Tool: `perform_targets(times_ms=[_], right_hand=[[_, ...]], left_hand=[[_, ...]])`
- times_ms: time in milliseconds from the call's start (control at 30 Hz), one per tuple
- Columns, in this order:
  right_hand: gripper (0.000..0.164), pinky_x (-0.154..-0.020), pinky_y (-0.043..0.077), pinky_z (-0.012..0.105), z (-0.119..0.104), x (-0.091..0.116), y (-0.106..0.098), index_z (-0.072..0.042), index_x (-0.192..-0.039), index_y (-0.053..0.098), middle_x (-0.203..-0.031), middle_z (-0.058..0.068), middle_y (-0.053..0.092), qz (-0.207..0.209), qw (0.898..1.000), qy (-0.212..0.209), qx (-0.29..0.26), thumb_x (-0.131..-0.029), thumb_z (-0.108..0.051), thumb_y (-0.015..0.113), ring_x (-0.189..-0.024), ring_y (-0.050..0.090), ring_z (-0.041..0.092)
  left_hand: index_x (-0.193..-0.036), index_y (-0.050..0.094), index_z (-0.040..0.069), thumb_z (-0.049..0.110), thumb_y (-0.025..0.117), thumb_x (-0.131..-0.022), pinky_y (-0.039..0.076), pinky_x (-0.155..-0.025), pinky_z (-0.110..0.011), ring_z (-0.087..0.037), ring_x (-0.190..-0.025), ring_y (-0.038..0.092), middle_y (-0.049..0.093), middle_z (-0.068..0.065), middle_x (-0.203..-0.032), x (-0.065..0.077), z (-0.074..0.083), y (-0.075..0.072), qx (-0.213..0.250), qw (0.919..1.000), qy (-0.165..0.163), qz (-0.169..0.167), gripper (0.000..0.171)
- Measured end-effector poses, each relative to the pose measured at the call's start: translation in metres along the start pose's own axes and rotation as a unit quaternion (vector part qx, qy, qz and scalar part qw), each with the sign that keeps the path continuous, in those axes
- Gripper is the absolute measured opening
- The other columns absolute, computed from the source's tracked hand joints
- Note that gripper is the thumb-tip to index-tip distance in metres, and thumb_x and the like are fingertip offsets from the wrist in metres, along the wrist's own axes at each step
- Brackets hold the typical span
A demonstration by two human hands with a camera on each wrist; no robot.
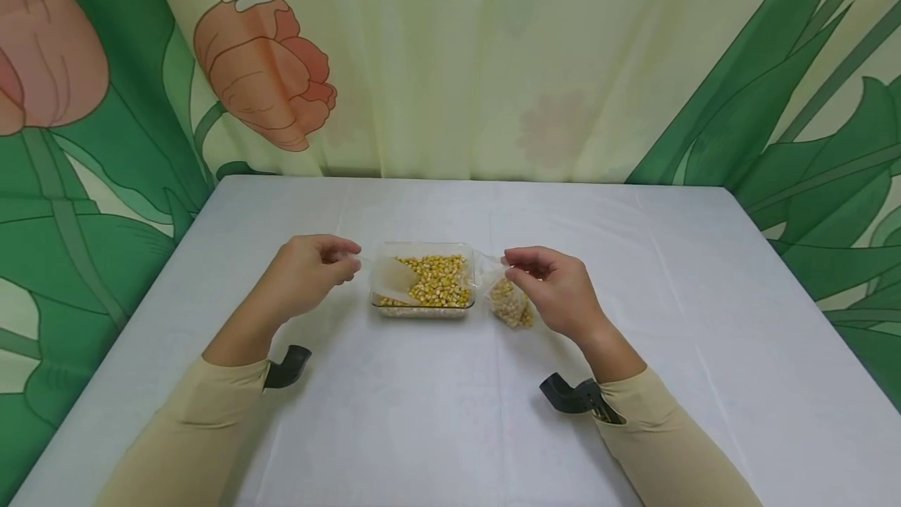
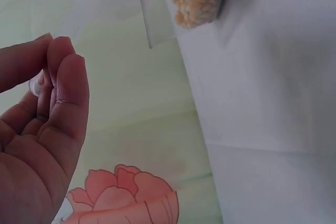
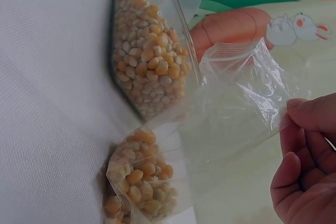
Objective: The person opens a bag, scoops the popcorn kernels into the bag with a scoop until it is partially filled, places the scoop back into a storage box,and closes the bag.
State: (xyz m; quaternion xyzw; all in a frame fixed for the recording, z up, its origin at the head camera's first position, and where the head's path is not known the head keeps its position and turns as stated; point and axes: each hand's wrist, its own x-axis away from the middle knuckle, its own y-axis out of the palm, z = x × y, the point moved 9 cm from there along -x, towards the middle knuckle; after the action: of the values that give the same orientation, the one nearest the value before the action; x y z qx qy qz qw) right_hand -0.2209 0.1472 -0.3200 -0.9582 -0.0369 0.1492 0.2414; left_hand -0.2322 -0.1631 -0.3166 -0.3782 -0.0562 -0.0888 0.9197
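A clear rectangular container (image 1: 461, 302) full of yellow corn kernels (image 1: 439, 280) stands on the white table. My left hand (image 1: 313, 272), to its left, pinches the handle of a translucent white scoop (image 1: 394, 278), whose wide part lies over the left side of the kernels. At the container's right, my right hand (image 1: 559, 288) pinches the top edge of a clear plastic zip bag (image 3: 226, 103) between thumb and fingers. Corn kernels (image 3: 144, 177) fill the bottom of that bag, which sits low beside the container. In the left wrist view, the left fingers (image 2: 71, 87) largely hide the handle.
A white cloth covers the table (image 1: 422, 413). Behind it hangs a curtain (image 1: 450, 61) printed with flowers, leaves and a rabbit. Black curved wrist mounts (image 1: 287, 368) stick out from both sleeves, low over the tabletop.
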Motion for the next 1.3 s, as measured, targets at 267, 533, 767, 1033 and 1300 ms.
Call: perform_targets(times_ms=[267, 533, 767, 1033, 1300], right_hand=[[0.023, -0.075, 0.054, 0.018, 0.002, 0.000, 0.000, 0.004, -0.113, 0.071, -0.105, 0.014, 0.073, 0.000, 1.000, 0.001, 0.001, -0.090, 0.004, 0.070, -0.092, 0.067, 0.025], [0.023, -0.074, 0.054, 0.018, 0.003, 0.000, 0.000, 0.004, -0.113, 0.071, -0.105, 0.014, 0.073, 0.000, 1.000, 0.001, -0.001, -0.090, 0.004, 0.070, -0.092, 0.067, 0.025], [0.023, -0.074, 0.053, 0.018, 0.004, 0.000, 0.001, 0.004, -0.113, 0.072, -0.105, 0.014, 0.073, 0.001, 1.000, 0.001, 0.000, -0.090, 0.004, 0.070, -0.091, 0.066, 0.024], [0.023, -0.075, 0.053, 0.018, 0.005, -0.001, 0.001, 0.004, -0.113, 0.071, -0.105, 0.014, 0.073, 0.000, 1.000, 0.005, -0.003, -0.090, 0.004, 0.070, -0.092, 0.066, 0.024], [0.023, -0.075, 0.054, 0.018, 0.006, -0.001, 0.002, 0.004, -0.113, 0.071, -0.105, 0.014, 0.073, -0.001, 1.000, 0.005, -0.004, -0.091, 0.004, 0.069, -0.092, 0.067, 0.024]], left_hand=[[-0.129, 0.063, 0.002, 0.019, 0.063, -0.100, 0.052, -0.080, -0.037, -0.025, -0.096, 0.065, 0.070, -0.012, -0.103, -0.006, -0.013, 0.012, 0.030, 0.9992, -0.026, -0.013, 0.033], [-0.128, 0.064, 0.001, 0.019, 0.064, -0.100, 0.053, -0.085, -0.041, -0.024, -0.095, 0.067, 0.070, -0.011, -0.104, -0.010, -0.032, 0.024, 0.068, 0.9965, -0.036, -0.034, 0.033], [-0.125, 0.064, -0.002, 0.018, 0.066, -0.099, 0.055, -0.088, -0.038, -0.023, -0.094, 0.069, 0.070, -0.014, -0.107, -0.015, -0.038, 0.032, 0.110, 0.9924, -0.032, -0.045, 0.033], [-0.126, 0.063, -0.002, 0.015, 0.065, -0.099, 0.055, -0.088, -0.036, -0.019, -0.094, 0.067, 0.069, -0.012, -0.105, -0.018, -0.038, 0.040, 0.121, 0.9910, -0.029, -0.050, 0.032], [-0.126, 0.064, -0.002, 0.014, 0.065, -0.099, 0.056, -0.089, -0.036, -0.020, -0.096, 0.067, 0.068, -0.013, -0.106, -0.019, -0.038, 0.042, 0.124, 0.9909, -0.028, -0.045, 0.031]])
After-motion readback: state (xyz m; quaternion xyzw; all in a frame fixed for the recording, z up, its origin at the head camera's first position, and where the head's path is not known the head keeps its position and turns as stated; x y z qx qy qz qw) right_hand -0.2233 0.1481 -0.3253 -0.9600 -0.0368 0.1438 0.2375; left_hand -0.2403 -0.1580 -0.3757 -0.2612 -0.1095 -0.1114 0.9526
